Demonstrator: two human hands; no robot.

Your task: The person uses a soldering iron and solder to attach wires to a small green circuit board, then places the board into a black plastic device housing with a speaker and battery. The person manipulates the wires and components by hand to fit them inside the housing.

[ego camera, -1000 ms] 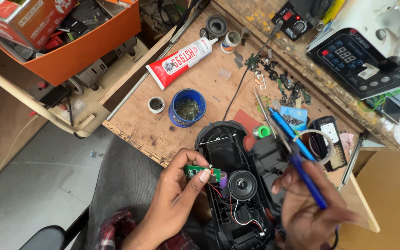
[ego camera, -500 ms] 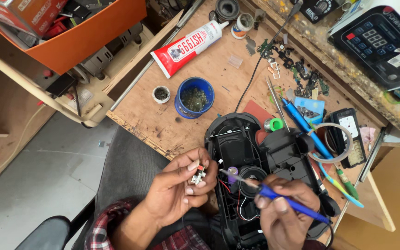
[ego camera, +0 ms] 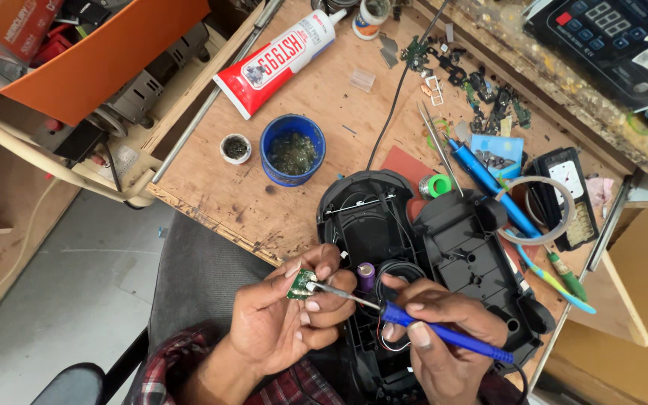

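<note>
Nearest the camera, the left hand (ego camera: 283, 322) pinches a small green circuit board (ego camera: 301, 283) between thumb and fingertips, its grip closed on the board's edges. Just right of it, the right hand (ego camera: 436, 337) is wrapped tight around a blue-handled soldering iron (ego camera: 444, 335), whose metal tip reaches left and touches the circuit board. Both hands hover over the near edge of an opened black plastic housing (ego camera: 444, 247), which lies on the wooden worktop (ego camera: 211, 187). Inside the housing, just right of the circuit board, sit a purple cylindrical capacitor (ego camera: 366, 275) and a round speaker ring with thin red wires below it. Beyond the housing, to its upper left, stand a blue cup (ego camera: 292, 150) and a small round tin (ego camera: 235, 148). Farther off lies a red-and-white glue tube (ego camera: 279, 60). At the housing's right rest a roll of clear tape (ego camera: 538, 211) and a second blue tool (ego camera: 485, 184).
</note>
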